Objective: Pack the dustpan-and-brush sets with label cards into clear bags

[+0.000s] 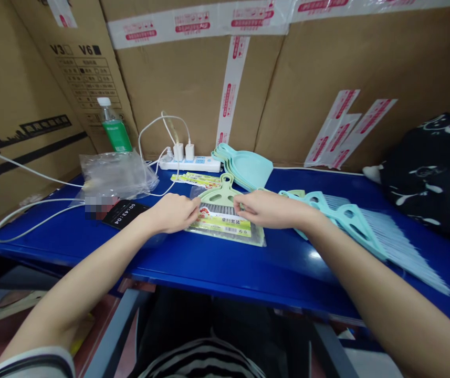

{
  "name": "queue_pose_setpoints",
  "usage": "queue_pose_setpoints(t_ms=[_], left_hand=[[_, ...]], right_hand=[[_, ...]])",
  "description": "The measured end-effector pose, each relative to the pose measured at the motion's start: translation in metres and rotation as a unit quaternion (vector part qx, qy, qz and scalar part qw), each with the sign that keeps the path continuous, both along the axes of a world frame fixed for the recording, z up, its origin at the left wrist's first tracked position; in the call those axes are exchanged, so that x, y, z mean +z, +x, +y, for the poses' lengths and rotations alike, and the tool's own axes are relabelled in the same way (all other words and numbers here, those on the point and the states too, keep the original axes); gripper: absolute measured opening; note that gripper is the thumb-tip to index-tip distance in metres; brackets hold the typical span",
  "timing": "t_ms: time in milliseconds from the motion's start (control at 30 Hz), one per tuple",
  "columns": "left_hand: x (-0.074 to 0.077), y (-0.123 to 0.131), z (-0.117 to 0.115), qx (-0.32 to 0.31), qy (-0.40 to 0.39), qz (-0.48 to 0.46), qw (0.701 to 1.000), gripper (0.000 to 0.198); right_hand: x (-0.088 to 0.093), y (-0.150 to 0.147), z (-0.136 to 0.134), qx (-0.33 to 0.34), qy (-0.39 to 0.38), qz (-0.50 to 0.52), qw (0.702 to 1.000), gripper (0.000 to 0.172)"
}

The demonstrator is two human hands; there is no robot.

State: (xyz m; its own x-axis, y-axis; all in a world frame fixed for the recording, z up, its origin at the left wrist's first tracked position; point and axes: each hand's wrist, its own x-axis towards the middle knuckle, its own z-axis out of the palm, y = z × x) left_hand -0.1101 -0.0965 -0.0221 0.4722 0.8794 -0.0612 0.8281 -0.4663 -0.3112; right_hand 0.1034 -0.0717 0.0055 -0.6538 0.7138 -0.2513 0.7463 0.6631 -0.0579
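On a blue desk [209,268], left hand [173,212] and right hand [268,208] flank a bagged mint-green hand brush [222,220]

Near the desk's front edge, the brush lies flat in its clear bag with a printed card label across the bristles, its looped handle pointing away from the person. The hands are apart, one at each side of the packet, with the fingertips at its edges; whether they grip it or only rest there cannot be told. The packet looks light, and the thin film is likely slippery, while the plastic head should feel stiff, so the firmest hold seems to be on the handle or the bristle block through the bag.

Just right of the right hand lie pale blue brushes [351,220] with long bristles, and a stack of pale blue dustpans [246,167] sits behind. Label strips [195,180] lie near a white power strip [189,164]. Further left are crumpled clear plastic bags [116,176], a green-labelled bottle [114,131] and a black phone [124,214] showing 00:43:04. Taped cardboard boxes [193,89] stand behind the desk.
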Motion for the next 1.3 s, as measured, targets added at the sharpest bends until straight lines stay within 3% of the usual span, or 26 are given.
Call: queue_pose_setpoints(t_ms=[167,433,567,667,800,1033,1300], left_hand=[[-0.002,0.004,-0.002,-0.012,0.041,-0.024,0.999,0.039],[-0.009,0.003,0.002,-0.233,0.116,-0.103,0.960,0.015],[-0.010,0.002,0.002,-0.275,0.083,-0.122,0.950,0.021],[-0.007,0.002,0.000,-0.246,0.028,-0.136,0.959,0.028],[0.001,0.002,-0.003,-0.149,-0.028,-0.134,0.979,0.034],[0.018,-0.005,-0.004,-0.018,-0.064,-0.131,0.989,0.035],[0.015,-0.006,-0.002,0.020,-0.055,-0.097,0.994,0.029]], right_hand=[[-0.015,-0.013,-0.002,0.009,0.038,0.042,0.998,0.017],[-0.025,-0.019,-0.004,-0.014,0.084,0.038,0.996,0.023],[-0.027,-0.020,-0.004,-0.018,0.090,0.043,0.995,0.024],[-0.025,-0.019,-0.003,-0.036,0.066,0.040,0.996,0.019],[-0.019,-0.014,0.000,-0.046,0.028,0.024,0.998,0.016],[-0.007,-0.003,0.003,-0.046,-0.011,-0.014,0.999,0.016],[0.002,0.005,0.001,-0.057,-0.047,-0.047,0.996,0.019]])
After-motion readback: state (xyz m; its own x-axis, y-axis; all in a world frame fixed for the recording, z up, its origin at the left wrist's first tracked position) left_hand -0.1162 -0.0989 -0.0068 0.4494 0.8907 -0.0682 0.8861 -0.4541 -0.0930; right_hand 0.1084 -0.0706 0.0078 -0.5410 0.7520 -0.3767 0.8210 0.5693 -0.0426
